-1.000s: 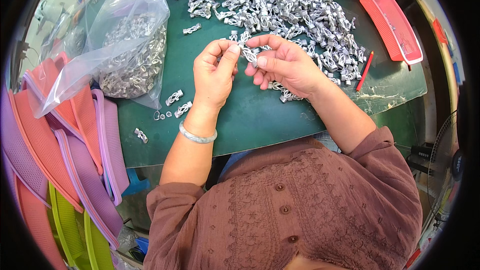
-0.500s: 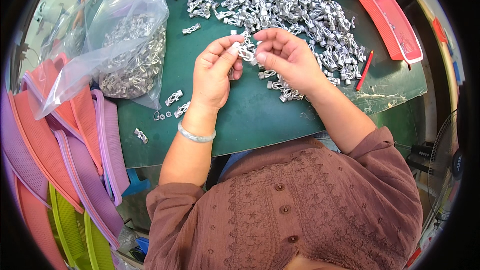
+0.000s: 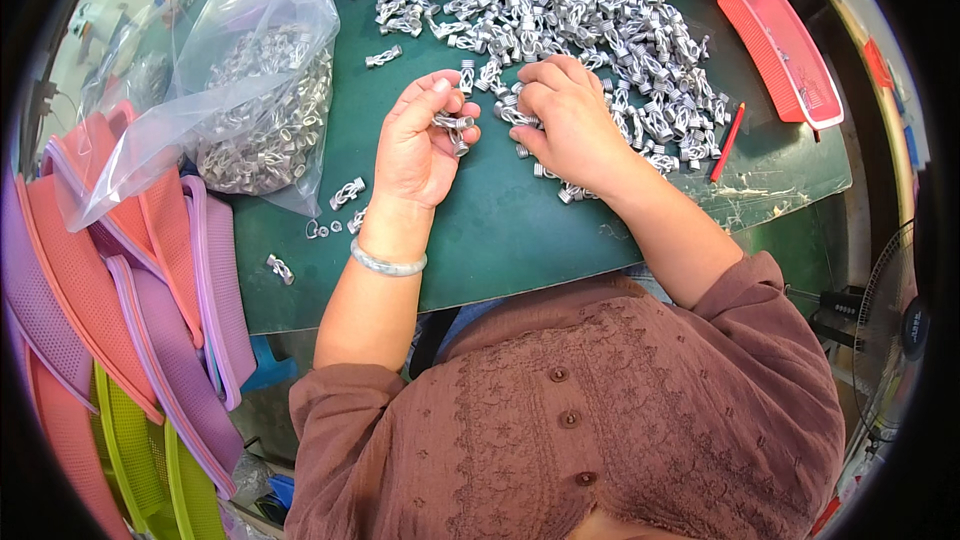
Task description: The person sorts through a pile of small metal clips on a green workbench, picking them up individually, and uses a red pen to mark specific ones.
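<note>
Nearest the camera is the person's brown buttoned shirt (image 3: 600,410), with both forearms extending from it over the green counter (image 3: 500,230). The left wrist carries a pale bangle (image 3: 388,262). The left hand (image 3: 425,140) is curled, palm facing right, and grasps a few small silver metal clips (image 3: 452,125) between thumb and fingers. The right hand (image 3: 570,120) lies just beside it, palm down, fingers bent onto clips at the near edge of the clip pile (image 3: 570,10); whether it grips one cannot be told, since the fingers cover the contact. The pile spreads across the far half of the counter and surrounds the right hand on its far and right sides. A few loose clips (image 3: 347,193) lie on the counter just left of the left wrist. Left of these, a clear plastic bag (image 3: 250,90) partly filled with clips rests on the counter. Stacked pink, purple and green trays (image 3: 130,320) lean along the left edge. A red pen (image 3: 727,142) lies right of the pile. Farther right, a red tray (image 3: 780,45) sits at the far corner. A fan (image 3: 895,340) stands below the counter at right.
</note>
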`<state>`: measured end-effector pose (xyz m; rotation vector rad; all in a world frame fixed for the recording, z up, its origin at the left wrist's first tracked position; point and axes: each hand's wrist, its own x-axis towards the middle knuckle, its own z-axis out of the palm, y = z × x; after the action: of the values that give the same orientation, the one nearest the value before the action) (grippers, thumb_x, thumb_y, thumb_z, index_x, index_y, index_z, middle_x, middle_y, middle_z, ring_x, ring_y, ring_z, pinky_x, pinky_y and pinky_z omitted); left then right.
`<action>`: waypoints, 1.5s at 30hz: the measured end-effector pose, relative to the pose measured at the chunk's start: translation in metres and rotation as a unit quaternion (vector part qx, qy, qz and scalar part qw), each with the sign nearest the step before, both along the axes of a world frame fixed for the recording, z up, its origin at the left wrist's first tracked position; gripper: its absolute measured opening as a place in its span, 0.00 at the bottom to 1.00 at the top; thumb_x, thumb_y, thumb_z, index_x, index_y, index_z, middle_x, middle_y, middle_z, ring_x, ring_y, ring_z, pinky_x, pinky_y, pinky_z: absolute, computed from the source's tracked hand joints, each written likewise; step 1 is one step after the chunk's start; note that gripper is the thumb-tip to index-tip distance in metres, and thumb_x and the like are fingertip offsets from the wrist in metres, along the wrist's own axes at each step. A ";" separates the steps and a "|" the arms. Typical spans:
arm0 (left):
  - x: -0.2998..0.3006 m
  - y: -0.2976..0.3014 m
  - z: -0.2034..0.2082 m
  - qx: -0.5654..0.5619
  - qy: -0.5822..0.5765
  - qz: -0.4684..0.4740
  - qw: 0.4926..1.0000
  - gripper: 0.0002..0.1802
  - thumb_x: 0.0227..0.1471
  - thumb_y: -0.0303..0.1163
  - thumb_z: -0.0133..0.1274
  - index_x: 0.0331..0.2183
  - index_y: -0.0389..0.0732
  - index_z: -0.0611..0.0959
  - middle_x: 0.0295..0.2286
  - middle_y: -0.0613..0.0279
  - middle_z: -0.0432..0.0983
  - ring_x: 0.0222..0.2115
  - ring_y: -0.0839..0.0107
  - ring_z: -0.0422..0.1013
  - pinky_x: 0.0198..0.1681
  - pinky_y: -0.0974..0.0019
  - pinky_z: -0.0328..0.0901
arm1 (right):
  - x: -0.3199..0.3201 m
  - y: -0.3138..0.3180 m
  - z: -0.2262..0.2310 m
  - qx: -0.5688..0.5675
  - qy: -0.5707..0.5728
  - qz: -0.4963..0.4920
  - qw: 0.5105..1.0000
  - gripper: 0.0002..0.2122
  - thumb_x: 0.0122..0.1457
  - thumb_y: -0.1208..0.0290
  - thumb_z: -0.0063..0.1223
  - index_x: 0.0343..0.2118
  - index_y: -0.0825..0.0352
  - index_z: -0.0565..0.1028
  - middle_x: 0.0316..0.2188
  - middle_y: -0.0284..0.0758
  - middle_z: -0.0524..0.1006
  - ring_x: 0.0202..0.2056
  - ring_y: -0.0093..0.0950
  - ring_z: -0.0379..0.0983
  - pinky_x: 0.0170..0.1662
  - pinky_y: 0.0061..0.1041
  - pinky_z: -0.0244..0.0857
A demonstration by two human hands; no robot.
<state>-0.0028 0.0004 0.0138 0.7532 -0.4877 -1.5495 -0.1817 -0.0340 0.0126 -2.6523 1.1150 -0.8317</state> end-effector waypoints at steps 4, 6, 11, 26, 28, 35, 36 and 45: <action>-0.002 -0.002 -0.002 -0.001 -0.015 0.005 1.000 0.07 0.49 0.27 0.48 0.33 0.37 0.73 0.20 0.67 0.68 0.18 0.78 0.65 0.21 0.73 0.63 | 0.000 0.000 -0.002 0.013 -0.042 0.034 0.998 0.08 0.38 0.74 0.58 0.23 0.65 0.70 0.37 0.33 0.69 0.46 0.35 0.59 0.48 0.36 0.52; -0.002 -0.002 -0.004 -0.006 -0.035 -0.011 0.999 0.07 0.48 0.26 0.50 0.33 0.38 0.73 0.20 0.68 0.68 0.17 0.80 0.63 0.19 0.75 0.61 | 0.000 -0.002 -0.002 0.014 -0.083 0.045 0.995 0.08 0.39 0.76 0.57 0.23 0.65 0.69 0.36 0.34 0.70 0.44 0.35 0.61 0.47 0.35 0.53; -0.020 0.009 0.008 -0.037 -0.268 0.001 0.963 0.11 0.44 0.24 0.55 0.33 0.37 0.74 0.19 0.74 0.66 0.17 0.86 0.59 0.20 0.82 0.55 | 0.003 -0.001 0.005 0.012 -0.175 0.084 0.981 0.08 0.40 0.79 0.55 0.23 0.66 0.66 0.33 0.37 0.71 0.38 0.37 0.65 0.40 0.32 0.60; -0.026 0.012 0.005 -0.271 -0.484 0.090 0.827 0.13 0.39 0.18 0.54 0.33 0.37 0.79 0.23 0.69 0.66 0.23 0.81 0.61 0.26 0.79 0.57 | 0.005 0.005 -0.001 0.205 -0.274 0.103 0.934 0.05 0.46 0.81 0.50 0.25 0.67 0.67 0.21 0.34 0.69 0.22 0.24 0.67 0.25 0.21 0.61; -0.026 0.012 0.005 -0.276 -0.490 0.096 0.821 0.12 0.40 0.19 0.54 0.33 0.36 0.79 0.23 0.69 0.66 0.23 0.82 0.61 0.27 0.80 0.57 | 0.004 0.005 -0.001 0.201 -0.274 0.107 0.934 0.05 0.46 0.81 0.51 0.25 0.67 0.67 0.21 0.33 0.69 0.22 0.22 0.67 0.24 0.20 0.61; -0.018 0.012 0.010 -0.052 -0.262 0.001 0.964 0.10 0.49 0.27 0.48 0.36 0.35 0.77 0.22 0.70 0.68 0.17 0.85 0.58 0.20 0.81 0.54 | -0.001 0.005 0.010 0.513 -0.418 0.186 0.726 0.07 0.51 0.78 0.50 0.34 0.67 0.67 0.26 0.28 0.71 0.28 0.17 0.67 0.31 0.16 0.63; -0.017 0.011 0.011 -0.038 -0.235 -0.017 0.971 0.10 0.50 0.28 0.47 0.36 0.35 0.76 0.22 0.69 0.68 0.17 0.85 0.57 0.19 0.80 0.53 | -0.001 0.004 0.009 0.520 -0.426 0.198 0.713 0.08 0.51 0.78 0.49 0.35 0.67 0.67 0.27 0.29 0.72 0.28 0.17 0.68 0.32 0.16 0.63; -0.012 0.008 0.006 0.006 -0.105 -0.091 0.990 0.09 0.52 0.30 0.46 0.35 0.37 0.76 0.20 0.69 0.69 0.15 0.85 0.57 0.16 0.80 0.52 | -0.005 0.003 0.010 0.542 -0.435 0.242 0.677 0.13 0.53 0.75 0.47 0.42 0.68 0.64 0.33 0.37 0.73 0.32 0.23 0.70 0.38 0.22 0.64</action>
<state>-0.0149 0.0086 0.0202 0.9068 -0.7186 -1.6513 -0.1862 -0.0314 0.0230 -1.1504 0.3403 -0.7699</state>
